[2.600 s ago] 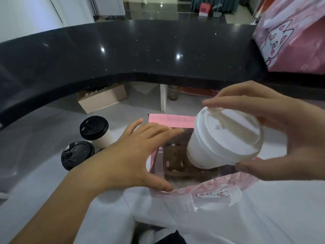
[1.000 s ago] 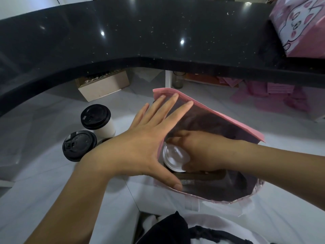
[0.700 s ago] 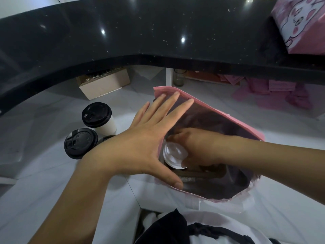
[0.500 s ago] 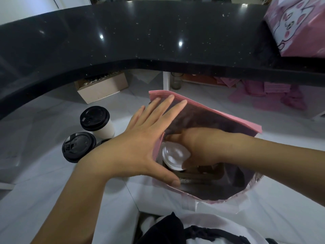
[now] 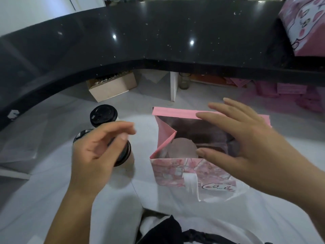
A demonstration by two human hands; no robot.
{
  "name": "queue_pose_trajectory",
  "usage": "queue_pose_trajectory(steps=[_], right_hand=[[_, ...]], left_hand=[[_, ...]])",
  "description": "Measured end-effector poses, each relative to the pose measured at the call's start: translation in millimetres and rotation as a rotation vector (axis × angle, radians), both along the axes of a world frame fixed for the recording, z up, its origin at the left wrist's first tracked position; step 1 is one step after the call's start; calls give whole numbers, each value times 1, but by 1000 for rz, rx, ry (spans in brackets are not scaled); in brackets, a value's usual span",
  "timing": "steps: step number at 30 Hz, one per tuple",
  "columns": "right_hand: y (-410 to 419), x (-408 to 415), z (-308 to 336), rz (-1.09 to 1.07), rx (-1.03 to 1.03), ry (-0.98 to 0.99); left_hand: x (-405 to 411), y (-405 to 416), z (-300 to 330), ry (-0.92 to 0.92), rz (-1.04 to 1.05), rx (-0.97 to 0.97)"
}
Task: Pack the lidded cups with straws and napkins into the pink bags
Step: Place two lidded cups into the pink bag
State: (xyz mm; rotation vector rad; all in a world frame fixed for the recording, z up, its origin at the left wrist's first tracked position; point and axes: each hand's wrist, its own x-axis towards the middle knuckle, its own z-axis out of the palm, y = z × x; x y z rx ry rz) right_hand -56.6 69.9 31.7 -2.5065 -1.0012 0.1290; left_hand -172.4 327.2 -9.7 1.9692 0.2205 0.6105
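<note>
the pink bag (image 5: 184, 166) stands upright and open-mouthed on the white worktop (image 5: 44, 199), with a white-lidded cup (image 5: 182, 148) already down inside, toward its left side. the right hand (image 5: 246, 147) hovers over the bag's mouth, fingers spread and straight, thumb near the front rim, holding nothing.

the left hand (image 5: 98, 152) is just left of the bag, its fingers curled down around the rim of a black-lidded cup (image 5: 123, 154); motion blur makes it hard to say how firmly it grips. two more black-lidded cups sit close behind: one (image 5: 103, 115) in plain view, the other (image 5: 82, 134) mostly hidden by the hand.

what matters for the coming move: the bag lies directly to the right of the left hand's cup, close by. the cup stands upright, its long axis vertical, matching the bag's opening. the left hand is the nearer one, so a lift and short carry rightward looks likely, with the free space on the right of the seated cup.
</note>
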Motion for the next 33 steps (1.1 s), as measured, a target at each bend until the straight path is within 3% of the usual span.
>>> queue_pose_trajectory(steps=[3,6,10,14,19,23,26,29,33], right_hand=[[0,-1,-15,-37,-29,16],[0,-1,-23,-45,-47,18],[-3,-1,-31,-31,-33,8],[-4,-4,-34,-30,-11,10],[-4,-6,-33,-17,-23,23],[-7,-5,-26,-38,44,49],[-9,-8,-11,-59,304,86],[-9,-11,13,12,638,244],[-8,-14,44,181,753,241]], left_hand=[[-9,19,-28,160,237,174],[-11,39,-61,411,262,497],[-14,43,-97,589,197,586],[-14,45,-106,603,185,666],[-11,43,-95,514,144,590],[-15,29,-52,370,88,296],[-14,26,-4,229,19,289],[-7,11,45,11,-85,223],[2,-18,87,-189,-291,294]])
